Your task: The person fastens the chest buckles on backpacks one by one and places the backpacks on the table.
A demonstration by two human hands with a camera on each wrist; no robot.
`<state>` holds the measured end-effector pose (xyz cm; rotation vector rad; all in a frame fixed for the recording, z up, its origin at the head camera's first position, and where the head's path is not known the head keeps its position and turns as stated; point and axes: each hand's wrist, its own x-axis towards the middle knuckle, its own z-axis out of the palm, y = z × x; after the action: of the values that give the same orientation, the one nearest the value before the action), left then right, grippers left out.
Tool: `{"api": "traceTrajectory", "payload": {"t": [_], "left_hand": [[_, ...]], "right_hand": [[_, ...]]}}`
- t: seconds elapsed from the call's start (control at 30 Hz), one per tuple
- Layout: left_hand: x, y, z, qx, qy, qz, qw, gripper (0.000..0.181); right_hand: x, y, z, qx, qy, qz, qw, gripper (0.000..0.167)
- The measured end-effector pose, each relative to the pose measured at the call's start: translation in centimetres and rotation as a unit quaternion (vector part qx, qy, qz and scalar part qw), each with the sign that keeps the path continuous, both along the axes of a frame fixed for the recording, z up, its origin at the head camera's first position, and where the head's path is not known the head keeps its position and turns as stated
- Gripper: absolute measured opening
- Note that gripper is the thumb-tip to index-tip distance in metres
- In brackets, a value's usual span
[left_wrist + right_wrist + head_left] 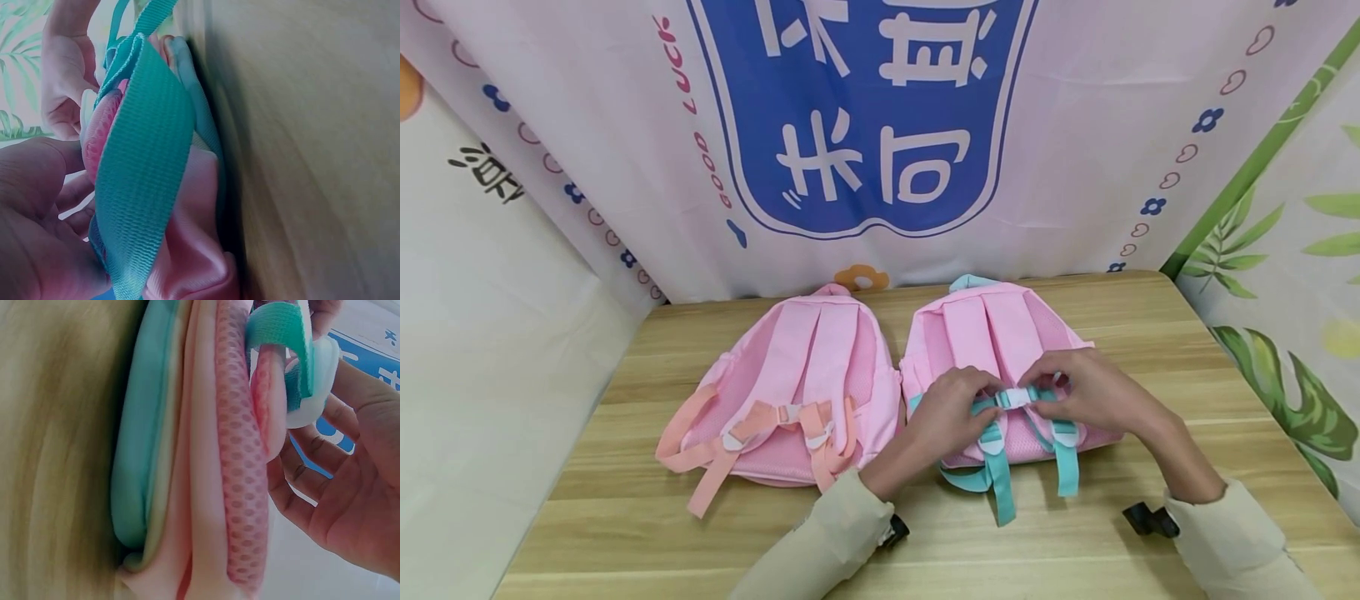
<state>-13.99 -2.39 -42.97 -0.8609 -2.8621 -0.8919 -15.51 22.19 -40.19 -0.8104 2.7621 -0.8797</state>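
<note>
A pink backpack with teal straps (pixel 936 333) lies back panel up on the table. Across its shoulder straps sits a white buckle (pixel 1017 397) on teal webbing, its halves together. My left hand (pixel 951 408) pinches the webbing at the buckle's left end. At the other end my right hand (pixel 1082 387) holds the buckle and webbing between thumb and fingers. A broad teal strap (pixel 147 162) crosses in front of the left hand in the left wrist view. In the right wrist view the right hand (pixel 356 481) is beside a white plastic strap fitting (pixel 322 384).
To the left lies a second pink backpack (pixel 745 379) with peach straps, its chest buckle (pixel 788 414) fastened. Both bags rest on a wood-grain table (pixel 647 533). A printed curtain (pixel 1075 167) hangs behind the table. Loose teal strap ends (pixel 1002 492) hang toward the front.
</note>
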Motion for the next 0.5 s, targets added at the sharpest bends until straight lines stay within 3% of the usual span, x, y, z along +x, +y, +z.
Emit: {"api": "traceTrajectory", "payload": {"t": [0.5], "left_hand": [[0.1,0.1,-0.5,-0.04,0.016,-0.008,0.999,0.029]], "right_hand": [[-0.5,-0.1,-1.2,-0.011,-0.018,0.015,0.9997,0.024]]}}
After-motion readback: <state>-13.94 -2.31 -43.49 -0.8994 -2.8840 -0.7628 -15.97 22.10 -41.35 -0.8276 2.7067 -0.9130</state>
